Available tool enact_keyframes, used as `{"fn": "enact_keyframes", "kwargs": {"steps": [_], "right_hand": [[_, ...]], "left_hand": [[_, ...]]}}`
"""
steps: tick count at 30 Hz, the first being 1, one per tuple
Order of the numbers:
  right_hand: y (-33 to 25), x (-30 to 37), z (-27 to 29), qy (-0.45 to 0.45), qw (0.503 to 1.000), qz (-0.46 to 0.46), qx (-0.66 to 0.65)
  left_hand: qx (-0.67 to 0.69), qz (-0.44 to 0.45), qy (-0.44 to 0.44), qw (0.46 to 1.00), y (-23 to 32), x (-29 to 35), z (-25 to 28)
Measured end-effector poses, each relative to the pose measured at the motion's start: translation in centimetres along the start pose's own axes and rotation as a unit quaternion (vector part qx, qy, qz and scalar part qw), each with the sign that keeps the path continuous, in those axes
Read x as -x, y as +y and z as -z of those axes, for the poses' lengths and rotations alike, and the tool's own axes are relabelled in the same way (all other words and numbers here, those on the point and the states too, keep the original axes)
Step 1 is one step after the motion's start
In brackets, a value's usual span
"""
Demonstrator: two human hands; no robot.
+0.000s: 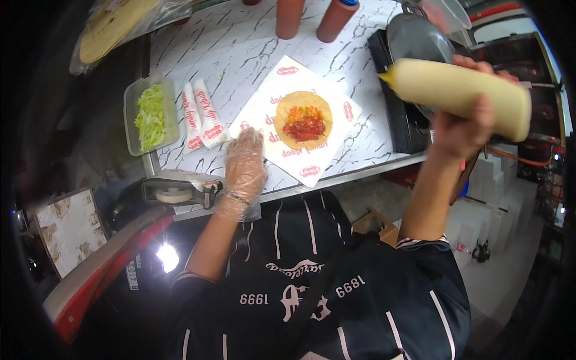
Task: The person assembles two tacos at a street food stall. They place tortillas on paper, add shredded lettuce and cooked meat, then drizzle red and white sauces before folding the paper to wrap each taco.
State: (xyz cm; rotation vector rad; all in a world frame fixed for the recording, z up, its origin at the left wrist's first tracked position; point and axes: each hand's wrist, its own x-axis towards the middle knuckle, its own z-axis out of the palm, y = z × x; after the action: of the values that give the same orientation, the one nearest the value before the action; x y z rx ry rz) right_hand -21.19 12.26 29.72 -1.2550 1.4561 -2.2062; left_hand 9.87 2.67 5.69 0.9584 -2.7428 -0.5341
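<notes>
My right hand (462, 129), ungloved, grips a large squeeze bottle (447, 86) of pale cream sauce. The bottle lies almost level in the air at the right, its yellow nozzle pointing left. Flat on the counter, my left hand (245, 165) wears a clear plastic glove, and its fingertips touch the left corner of a white printed paper sheet (312, 165). On that sheet lies a round tortilla (301, 99). Red sauce (304, 130) and orange-yellow bits cover its middle. Two paper-wrapped rolls (210, 120) rest side by side just left of my left hand.
A clear tub of shredded lettuce (150, 117) stands at the left, behind a tape dispenser (174, 193). Two red sauce bottles (337, 21) stand at the back. Bagged tortillas (114, 27) lie far left. At the right, a dark pan (417, 39) sits on a black stove (384, 78).
</notes>
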Motion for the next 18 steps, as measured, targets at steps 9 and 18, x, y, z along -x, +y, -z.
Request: {"fn": "enact_keyframes", "kwargs": {"steps": [9,18], "right_hand": [[6.6,5.0,3.9,-0.005,0.993,-0.116,-0.014],[7.5,6.2,3.6,0.003,0.958,-0.277,-0.073]], "left_hand": [[-0.016,-0.005,0.04,0.999,0.8,-0.3,1.0],[-0.027,-0.006,0.012,1.0,0.4,-0.5,0.7]]}}
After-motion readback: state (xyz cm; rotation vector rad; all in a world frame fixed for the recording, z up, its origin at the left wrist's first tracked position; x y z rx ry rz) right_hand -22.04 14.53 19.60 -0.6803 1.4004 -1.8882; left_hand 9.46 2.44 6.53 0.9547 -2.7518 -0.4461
